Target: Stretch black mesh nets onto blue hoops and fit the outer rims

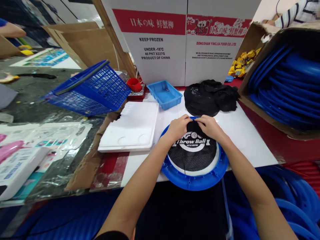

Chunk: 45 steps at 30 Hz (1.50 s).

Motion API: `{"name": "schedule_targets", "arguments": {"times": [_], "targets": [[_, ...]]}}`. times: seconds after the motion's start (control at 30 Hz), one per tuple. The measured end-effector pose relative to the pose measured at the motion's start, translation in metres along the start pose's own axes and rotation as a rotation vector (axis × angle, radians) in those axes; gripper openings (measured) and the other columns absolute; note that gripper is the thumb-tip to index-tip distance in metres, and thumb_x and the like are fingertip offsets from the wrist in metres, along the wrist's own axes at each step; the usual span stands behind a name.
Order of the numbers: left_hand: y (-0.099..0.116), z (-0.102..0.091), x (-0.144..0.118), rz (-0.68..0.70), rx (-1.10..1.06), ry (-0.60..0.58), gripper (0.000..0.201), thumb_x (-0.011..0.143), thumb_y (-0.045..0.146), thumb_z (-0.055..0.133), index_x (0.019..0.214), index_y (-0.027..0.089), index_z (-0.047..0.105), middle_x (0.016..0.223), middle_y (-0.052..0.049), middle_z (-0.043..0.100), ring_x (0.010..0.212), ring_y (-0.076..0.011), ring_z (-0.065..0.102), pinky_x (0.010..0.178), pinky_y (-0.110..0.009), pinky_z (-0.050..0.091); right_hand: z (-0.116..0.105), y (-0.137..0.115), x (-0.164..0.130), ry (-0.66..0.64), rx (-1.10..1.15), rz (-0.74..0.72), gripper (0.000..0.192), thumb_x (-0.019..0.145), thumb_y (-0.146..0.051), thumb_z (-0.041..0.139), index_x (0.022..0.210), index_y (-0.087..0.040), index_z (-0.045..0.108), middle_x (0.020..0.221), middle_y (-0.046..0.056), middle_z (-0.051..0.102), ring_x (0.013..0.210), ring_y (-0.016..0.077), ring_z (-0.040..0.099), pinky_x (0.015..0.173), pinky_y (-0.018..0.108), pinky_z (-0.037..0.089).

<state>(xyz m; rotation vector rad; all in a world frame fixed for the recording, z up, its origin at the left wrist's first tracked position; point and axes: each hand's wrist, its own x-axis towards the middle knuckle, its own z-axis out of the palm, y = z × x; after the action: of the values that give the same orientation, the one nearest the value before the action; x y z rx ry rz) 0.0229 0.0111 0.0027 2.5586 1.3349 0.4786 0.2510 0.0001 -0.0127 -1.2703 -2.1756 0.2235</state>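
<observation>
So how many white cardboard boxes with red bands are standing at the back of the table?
2: the left box printed KEEP FROZEN, and the right box beside it, touching. Others may be hidden behind them.

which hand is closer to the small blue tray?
Left. The left hand grips the black mesh at the blue ring's far edge, just below the small blue tray. The right hand grips beside it, farther right.

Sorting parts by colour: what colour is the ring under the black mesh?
Blue; the ring shows plainly in the head view, around the mesh.
</observation>
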Motion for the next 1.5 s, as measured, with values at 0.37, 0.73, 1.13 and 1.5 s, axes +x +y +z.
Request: {"name": "schedule_targets", "arguments": {"times": [0.37, 0.73, 1.13, 1.5], "targets": [[-0.001, 0.0, -0.001, 0.017, 0.012, -0.007, 0.046, 0.105, 0.014, 0.048, 0.14, 0.03, 0.073, 0.144, -0.003, 0.07, 0.116, -0.0266, 0.074, 0.09, -0.037, 0.06, -0.002, -0.009, -0.005, -0.088, -0.251, 0.02, 0.038, 0.108, -0.015, 0.051, 0.133, -0.021, 0.078, 0.106, 0.012, 0.069, 0.101, 0.0272, 0.06, 0.083, 0.037, 0.053], [0.006, -0.01, -0.005, 0.04, 0.154, -0.084, 0.051, 0.101, 0.009, 0.05, 0.143, 0.028, 0.069, 0.146, -0.007, 0.065, 0.107, -0.0259, 0.076, 0.088, -0.038, 0.06, -0.006, -0.012, -0.01, -0.138, -0.288, 0.043, 0.042, 0.11, -0.015, 0.045, 0.138, -0.021, 0.076, 0.108, 0.012, 0.067, 0.102, 0.0268, 0.059, 0.08, 0.037, 0.05], [0.027, -0.03, -0.014, 0.047, 0.313, -0.111, 0.045, 0.099, 0.005, 0.051, 0.138, 0.021, 0.067, 0.149, -0.015, 0.058, 0.111, -0.0292, 0.073, 0.09, -0.043, 0.059, -0.005, -0.012, -0.006, -0.162, -0.3, 0.102, 0.043, 0.106, -0.013, 0.048, 0.137, -0.024, 0.076, 0.112, 0.012, 0.07, 0.108, 0.0288, 0.059, 0.084, 0.037, 0.051], [0.088, -0.028, -0.12, 0.224, 0.089, -0.329, 0.019, 0.098, 0.022, 0.068, 0.115, 0.021, 0.074, 0.134, -0.014, 0.069, 0.123, -0.0332, 0.067, 0.1, -0.044, 0.06, -0.031, -0.02, -0.015, 0.004, -0.145, -0.017, 0.035, 0.107, -0.018, 0.054, 0.131, -0.02, 0.078, 0.121, 0.015, 0.071, 0.114, 0.0284, 0.065, 0.104, 0.048, 0.057]]}}
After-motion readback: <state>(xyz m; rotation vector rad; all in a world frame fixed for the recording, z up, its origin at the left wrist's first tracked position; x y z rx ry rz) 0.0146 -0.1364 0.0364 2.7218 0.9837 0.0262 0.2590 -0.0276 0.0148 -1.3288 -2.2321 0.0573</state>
